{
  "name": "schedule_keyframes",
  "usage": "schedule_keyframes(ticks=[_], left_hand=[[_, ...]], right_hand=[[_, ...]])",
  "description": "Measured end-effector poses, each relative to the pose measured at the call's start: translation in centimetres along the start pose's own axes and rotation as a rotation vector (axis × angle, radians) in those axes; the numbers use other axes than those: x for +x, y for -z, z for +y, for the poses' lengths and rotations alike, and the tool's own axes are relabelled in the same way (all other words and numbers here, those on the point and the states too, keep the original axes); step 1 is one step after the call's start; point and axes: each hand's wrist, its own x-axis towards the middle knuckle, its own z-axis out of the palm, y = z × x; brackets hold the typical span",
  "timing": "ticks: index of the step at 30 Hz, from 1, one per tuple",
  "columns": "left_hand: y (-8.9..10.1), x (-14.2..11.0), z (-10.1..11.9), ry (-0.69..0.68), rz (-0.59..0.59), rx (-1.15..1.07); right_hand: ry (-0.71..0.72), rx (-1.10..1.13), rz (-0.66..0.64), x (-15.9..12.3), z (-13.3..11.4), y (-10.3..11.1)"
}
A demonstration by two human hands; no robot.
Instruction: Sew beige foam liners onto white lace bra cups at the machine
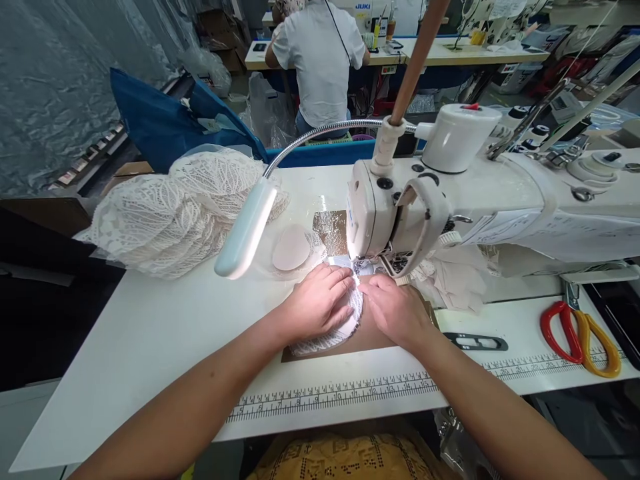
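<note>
A rounded white lace piece (325, 341) lies at the needle area of a white sewing machine (370, 217), on a brown sheet (377, 327). My left hand (320, 301) rests flat on top of the lace, its fingers stretched out. At the right edge of the piece, close to the presser foot (356, 268), my right hand (395, 308) has its fingers curled and pinches the edge. The fingertips partly hide the fabric there. Behind my left hand lies a pale pink oval pad (291, 248) with lace around it.
A heap of white lace pieces (165, 200) covers the table's left back. A lamp (247, 230) hangs over the table. On the right lie a black thread snipper (475, 341), red-and-yellow-handled scissors (580, 337) and pale fabric pieces (457, 280). A person (323, 60) sits further back.
</note>
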Motion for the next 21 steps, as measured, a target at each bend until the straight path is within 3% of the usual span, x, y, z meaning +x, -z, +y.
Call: schedule_keyframes(ticks=[13, 21], left_hand=[[0.04, 0.17, -0.02, 0.023, -0.082, 0.055], [-0.19, 0.3, -0.26, 0.014, -0.068, 0.071]], right_hand=[[-0.121, -0.099, -0.057, 0.12, 0.08, -0.56], [-0.103, -0.121, -0.023, 0.3, 0.1, -0.51]])
